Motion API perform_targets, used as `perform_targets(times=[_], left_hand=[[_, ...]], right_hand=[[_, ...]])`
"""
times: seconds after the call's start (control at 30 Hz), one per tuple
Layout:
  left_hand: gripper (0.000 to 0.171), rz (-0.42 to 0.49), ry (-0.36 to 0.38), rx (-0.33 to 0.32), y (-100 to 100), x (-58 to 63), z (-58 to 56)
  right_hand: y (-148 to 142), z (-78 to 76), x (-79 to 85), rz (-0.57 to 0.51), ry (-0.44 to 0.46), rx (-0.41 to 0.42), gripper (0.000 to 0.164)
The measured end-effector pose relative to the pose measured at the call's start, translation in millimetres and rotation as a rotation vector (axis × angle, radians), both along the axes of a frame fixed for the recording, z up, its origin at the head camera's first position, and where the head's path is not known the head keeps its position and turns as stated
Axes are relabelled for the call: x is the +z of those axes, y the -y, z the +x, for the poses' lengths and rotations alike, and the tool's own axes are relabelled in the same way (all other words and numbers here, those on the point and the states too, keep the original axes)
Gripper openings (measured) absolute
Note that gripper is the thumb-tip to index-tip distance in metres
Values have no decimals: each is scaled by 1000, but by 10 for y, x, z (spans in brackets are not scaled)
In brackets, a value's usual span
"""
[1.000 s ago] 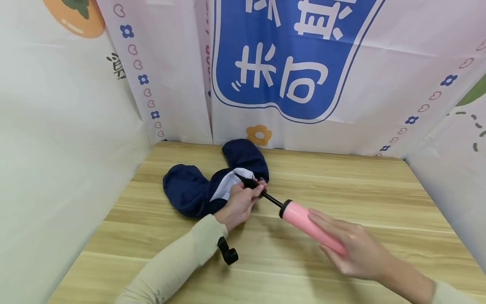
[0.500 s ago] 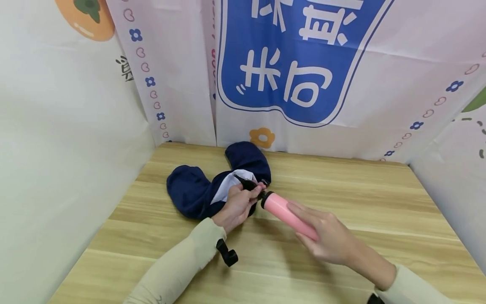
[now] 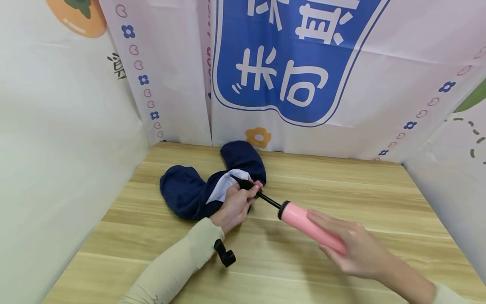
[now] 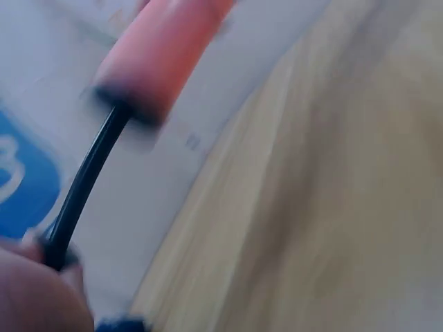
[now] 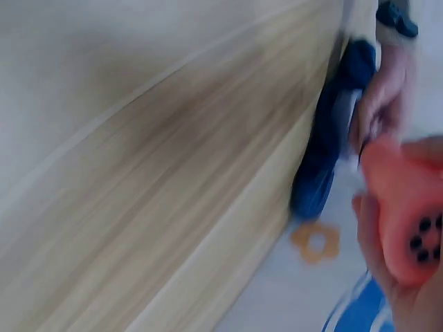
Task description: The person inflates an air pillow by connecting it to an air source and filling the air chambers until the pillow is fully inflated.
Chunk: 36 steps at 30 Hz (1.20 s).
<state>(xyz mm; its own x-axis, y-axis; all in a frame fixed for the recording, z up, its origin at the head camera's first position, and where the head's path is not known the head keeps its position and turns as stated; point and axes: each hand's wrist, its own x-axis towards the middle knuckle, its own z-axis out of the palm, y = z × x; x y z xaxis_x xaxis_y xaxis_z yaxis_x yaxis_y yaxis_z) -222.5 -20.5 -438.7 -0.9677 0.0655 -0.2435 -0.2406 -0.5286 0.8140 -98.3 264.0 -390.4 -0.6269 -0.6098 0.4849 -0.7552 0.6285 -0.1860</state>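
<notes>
In the head view, a navy U-shaped cushion with a white inner panel lies on the table. Over its middle, my left hand pinches the black tapered end of a hand pump. My right hand grips the pump's pink barrel, fingers along its top and thumb below. A stretch of black rod shows between barrel and left hand. The left wrist view shows the rod entering the blurred barrel. Whatever lies under my left fingertips is hidden.
The wood-grain table meets a printed cloth backdrop behind the cushion. White side walls rise left and right. A black strap hangs from the left wrist above the table.
The pink barrel slid up the rod toward my left hand half a second ago. Now my right hand has drawn it back down to the right, exposing the rod. My left hand keeps its place.
</notes>
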Motion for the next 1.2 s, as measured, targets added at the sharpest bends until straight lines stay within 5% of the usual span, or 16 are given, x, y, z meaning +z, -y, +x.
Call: perform_targets(times=[0.17,0.33,0.6,0.83,1.03,1.2], left_hand=[[24,-41,8,27,-69,-4,93],[23,-37,-3,29,-36,-12,40],[17,-27,-4,-56,54,7,-17],[17,0,-8,1,195,56,-58],[15,-6,-12,37,67,51,59],[19,-32,-1,58,-39,50,139]], right_hand=[[440,-216,-100,8,-77,-15,71],[622,-356,-167,9,-34,-48,68],[192,-63,-144,3,48,-46,76],[-138,128,-17,1,22,-22,71],[267,-15,-85,18,-142,-17,70],[600,-155,-127,0,-170,-63,68]])
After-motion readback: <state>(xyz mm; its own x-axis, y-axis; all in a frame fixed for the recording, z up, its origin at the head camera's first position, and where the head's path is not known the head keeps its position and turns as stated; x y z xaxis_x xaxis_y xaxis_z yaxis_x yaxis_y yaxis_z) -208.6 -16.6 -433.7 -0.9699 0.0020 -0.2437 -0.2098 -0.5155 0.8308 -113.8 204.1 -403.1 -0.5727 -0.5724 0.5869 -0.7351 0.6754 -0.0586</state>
